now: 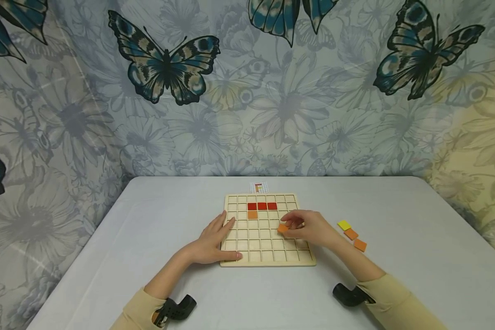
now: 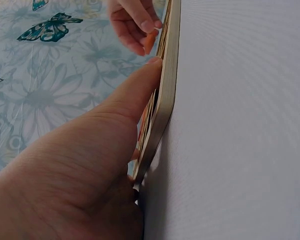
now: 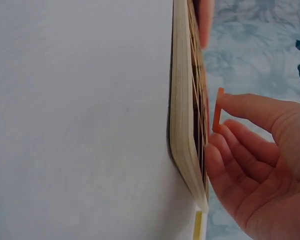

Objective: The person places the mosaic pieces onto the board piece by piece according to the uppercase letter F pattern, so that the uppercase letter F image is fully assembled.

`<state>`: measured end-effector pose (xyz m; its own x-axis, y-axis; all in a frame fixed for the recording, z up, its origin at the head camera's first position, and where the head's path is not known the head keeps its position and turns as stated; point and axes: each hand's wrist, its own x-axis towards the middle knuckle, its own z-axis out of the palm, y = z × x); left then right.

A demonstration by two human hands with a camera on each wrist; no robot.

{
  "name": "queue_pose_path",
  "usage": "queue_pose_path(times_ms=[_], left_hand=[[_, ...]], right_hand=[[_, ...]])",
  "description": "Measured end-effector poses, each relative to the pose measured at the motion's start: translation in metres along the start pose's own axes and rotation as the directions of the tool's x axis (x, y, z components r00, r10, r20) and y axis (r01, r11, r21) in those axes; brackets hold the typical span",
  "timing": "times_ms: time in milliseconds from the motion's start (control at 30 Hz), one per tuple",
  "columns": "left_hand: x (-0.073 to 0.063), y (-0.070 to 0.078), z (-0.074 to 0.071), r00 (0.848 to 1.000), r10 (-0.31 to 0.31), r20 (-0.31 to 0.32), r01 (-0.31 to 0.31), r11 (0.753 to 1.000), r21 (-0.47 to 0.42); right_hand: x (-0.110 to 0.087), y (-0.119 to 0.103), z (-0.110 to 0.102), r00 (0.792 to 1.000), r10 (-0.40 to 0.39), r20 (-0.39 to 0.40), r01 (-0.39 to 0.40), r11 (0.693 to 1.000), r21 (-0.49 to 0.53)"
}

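Observation:
A light wooden grid board (image 1: 266, 261) lies flat on the table. Three red tiles (image 1: 262, 206) sit side by side in one of its upper rows, and an orange tile (image 1: 252, 215) fills the cell below the leftmost one. My left hand (image 1: 209, 242) rests on the board's left edge with fingers spread and straight. Between thumb and fingers my right hand (image 1: 311, 227) pinches another orange tile (image 1: 283, 228) over the board's right half. The right wrist view shows this pinched tile (image 3: 218, 109) edge-on, held apart from the board's surface.
To the right of the board lie a yellow tile (image 1: 344, 225) and two loose orange tiles (image 1: 351, 234). A small card with a coloured grid pattern (image 1: 259, 187) lies behind the board. The white table (image 1: 169, 201) meets a butterfly-patterned wall covering (image 1: 288, 101) at the back.

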<state>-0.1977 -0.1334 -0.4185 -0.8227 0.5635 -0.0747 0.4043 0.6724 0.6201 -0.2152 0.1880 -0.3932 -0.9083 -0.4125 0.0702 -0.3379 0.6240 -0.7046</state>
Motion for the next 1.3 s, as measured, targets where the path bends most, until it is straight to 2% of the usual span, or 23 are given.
queue_pose_path(times_ms=[367,867,1300], left_hand=[[0.000,0.001,0.000,1.000,-0.007,0.004,0.007,1.000,-0.001],[0.000,0.001,0.001,1.000,-0.020,0.005,0.020,1.000,-0.004],[0.000,0.000,0.000,1.000,-0.019,0.009,0.018,1.000,0.003]], right_hand=[[0.013,-0.010,0.012,0.998,-0.069,0.014,0.069,0.998,-0.008],[0.031,-0.023,0.025,0.994,-0.087,0.063,0.089,0.996,-0.016],[0.049,-0.036,0.033,0.991,-0.111,0.077,0.118,0.989,-0.091]])
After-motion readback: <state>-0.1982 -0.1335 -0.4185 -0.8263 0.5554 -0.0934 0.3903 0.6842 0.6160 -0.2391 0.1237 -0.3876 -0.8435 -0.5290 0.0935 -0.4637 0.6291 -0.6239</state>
